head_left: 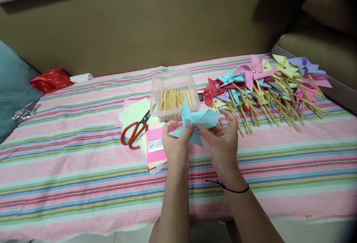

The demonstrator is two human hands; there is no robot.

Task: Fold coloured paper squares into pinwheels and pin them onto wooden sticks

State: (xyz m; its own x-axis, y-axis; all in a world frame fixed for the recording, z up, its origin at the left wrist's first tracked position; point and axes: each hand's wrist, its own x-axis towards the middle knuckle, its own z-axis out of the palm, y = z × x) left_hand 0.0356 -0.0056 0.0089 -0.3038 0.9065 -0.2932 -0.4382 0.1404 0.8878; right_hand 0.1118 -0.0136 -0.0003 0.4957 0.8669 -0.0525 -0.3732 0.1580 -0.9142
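Observation:
A light blue paper pinwheel [205, 117] is held up in front of me, its blades folded in to the centre. My left hand [176, 141] pinches it from the left, thumb pressed at the middle. From the right, my right hand [224, 139] grips it too, thumb beside the other one. No stick shows on this pinwheel; whatever lies behind it is hidden. Just beyond is a clear plastic box [158, 85] with many short wooden sticks [174, 100]. Scissors [134, 133] with red handles lie left of my hands, on coloured paper sheets [128, 114].
Many finished-looking pinwheels on sticks [256, 87] are heaped at the right. A pink packet with a white label [156, 144] rests on more paper. At the far left are a red plastic bag [52, 80] and a clear bag [25, 112]. A striped cloth [83, 161] covers the surface.

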